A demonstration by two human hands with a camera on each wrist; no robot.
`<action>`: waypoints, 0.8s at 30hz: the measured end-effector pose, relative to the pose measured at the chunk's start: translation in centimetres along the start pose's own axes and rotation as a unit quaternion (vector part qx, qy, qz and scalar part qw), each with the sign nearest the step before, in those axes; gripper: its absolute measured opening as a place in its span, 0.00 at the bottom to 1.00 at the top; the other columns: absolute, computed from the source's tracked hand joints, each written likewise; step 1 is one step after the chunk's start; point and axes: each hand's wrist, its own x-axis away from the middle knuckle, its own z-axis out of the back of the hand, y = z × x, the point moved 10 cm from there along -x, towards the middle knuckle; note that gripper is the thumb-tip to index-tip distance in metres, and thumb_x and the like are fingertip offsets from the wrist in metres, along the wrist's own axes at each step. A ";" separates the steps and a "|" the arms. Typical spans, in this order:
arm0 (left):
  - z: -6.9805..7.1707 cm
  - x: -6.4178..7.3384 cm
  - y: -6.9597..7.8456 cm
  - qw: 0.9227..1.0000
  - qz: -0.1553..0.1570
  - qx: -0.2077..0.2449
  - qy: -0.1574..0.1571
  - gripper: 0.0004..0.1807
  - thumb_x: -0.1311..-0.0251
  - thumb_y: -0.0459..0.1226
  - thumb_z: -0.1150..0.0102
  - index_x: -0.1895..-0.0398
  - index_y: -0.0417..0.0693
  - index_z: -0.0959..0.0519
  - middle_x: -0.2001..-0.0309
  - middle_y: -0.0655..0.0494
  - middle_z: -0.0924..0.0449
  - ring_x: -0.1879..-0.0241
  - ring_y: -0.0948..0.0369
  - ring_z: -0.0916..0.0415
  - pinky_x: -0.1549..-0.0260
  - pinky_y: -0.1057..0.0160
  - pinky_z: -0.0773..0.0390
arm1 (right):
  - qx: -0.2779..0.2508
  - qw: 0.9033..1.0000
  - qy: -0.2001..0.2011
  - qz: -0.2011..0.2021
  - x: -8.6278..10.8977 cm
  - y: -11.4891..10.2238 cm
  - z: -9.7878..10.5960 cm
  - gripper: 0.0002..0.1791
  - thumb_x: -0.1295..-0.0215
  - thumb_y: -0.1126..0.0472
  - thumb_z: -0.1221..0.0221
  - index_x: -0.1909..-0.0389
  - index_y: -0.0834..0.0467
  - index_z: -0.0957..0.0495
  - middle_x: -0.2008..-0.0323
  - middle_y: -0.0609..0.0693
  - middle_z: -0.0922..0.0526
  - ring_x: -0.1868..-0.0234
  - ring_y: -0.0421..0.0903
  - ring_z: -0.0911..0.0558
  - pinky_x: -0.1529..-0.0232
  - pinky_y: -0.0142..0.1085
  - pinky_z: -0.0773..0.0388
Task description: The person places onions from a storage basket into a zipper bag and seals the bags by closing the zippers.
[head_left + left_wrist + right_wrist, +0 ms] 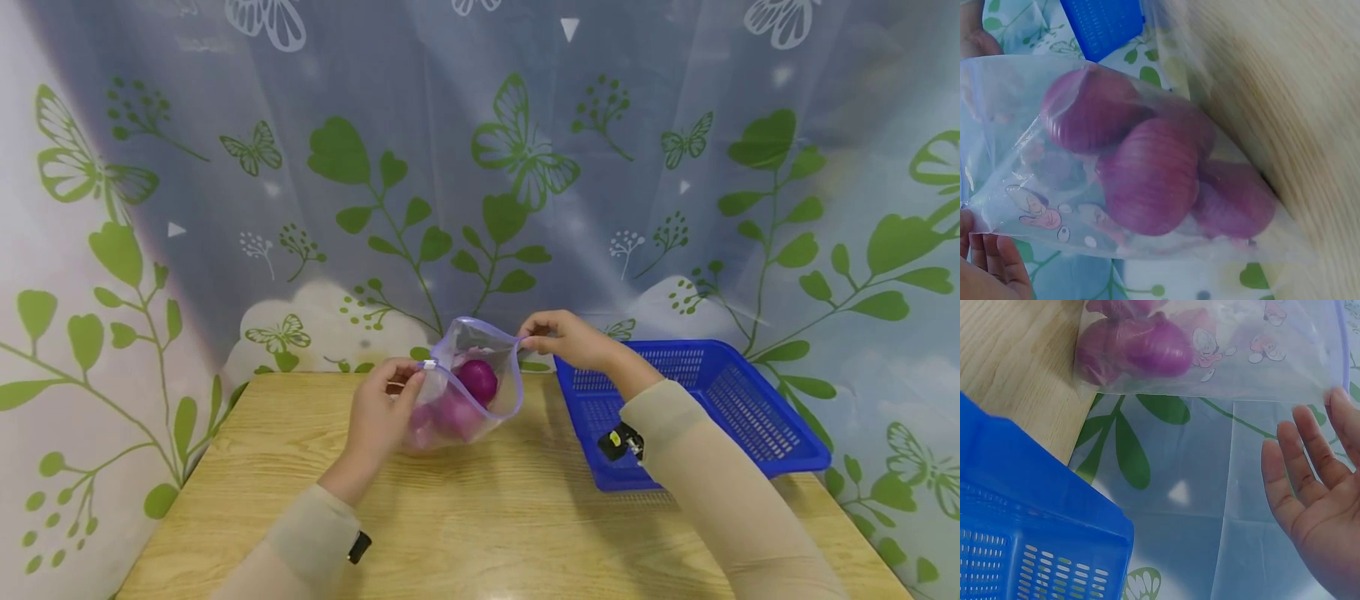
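A clear zip bag (512, 392) with a purple rim and a slider stands on the table with its mouth open. Several red onions (1150, 178) lie inside it, and cartoon figures are printed on its side. My left hand (382, 408) pinches the rim at the left, by the white slider (429, 364). On the opposite side, my right hand (570, 340) pinches the rim's right corner between thumb and forefinger. Its other fingers (1291, 465) spread away from the bag in the right wrist view.
A blue plastic basket (806, 450) with slotted walls sits on the right of the wooden table (465, 533), under my right forearm. Behind the table hangs a curtain (442, 167) printed with leaves and butterflies. Each sleeve cuff carries a small black device (360, 547).
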 end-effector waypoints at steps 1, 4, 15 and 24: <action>0.2 -0.2 -0.1 1.000 -0.001 -0.002 0.001 0.05 0.35 0.30 0.36 0.58 0.39 0.19 0.63 0.48 0.17 0.64 0.56 0.21 0.61 0.62 0.18 | -0.002 1.000 0.002 -0.003 0.0 0.1 0.1 0.09 0.25 0.59 0.44 0.54 0.59 0.20 0.57 0.52 0.19 0.56 0.49 0.22 0.51 0.45 0.22; 0.8 -0.6 -0.4 1.000 -0.002 -0.009 0.007 0.05 0.35 0.30 0.37 0.57 0.39 0.19 0.62 0.48 0.17 0.63 0.56 0.21 0.61 0.61 0.19 | -0.007 1.000 0.009 -0.009 0.0 0.4 0.4 0.09 0.25 0.59 0.44 0.54 0.60 0.21 0.57 0.53 0.19 0.55 0.49 0.22 0.51 0.44 0.21; 3.1 -1.4 -2.4 0.999 0.019 -0.012 0.044 0.06 0.34 0.31 0.37 0.57 0.38 0.20 0.62 0.46 0.18 0.63 0.58 0.23 0.63 0.70 0.23 | -0.015 0.999 0.026 -0.020 0.8 1.3 1.7 0.08 0.24 0.60 0.45 0.57 0.62 0.23 0.60 0.53 0.21 0.55 0.50 0.22 0.52 0.44 0.19; 4.5 -1.5 -3.7 0.997 0.042 0.004 0.061 0.07 0.33 0.32 0.38 0.57 0.36 0.21 0.62 0.45 0.19 0.63 0.59 0.25 0.64 0.75 0.26 | -0.007 0.999 0.033 -0.039 1.8 2.6 2.5 0.11 0.24 0.58 0.46 0.54 0.62 0.22 0.59 0.53 0.21 0.54 0.50 0.20 0.51 0.46 0.19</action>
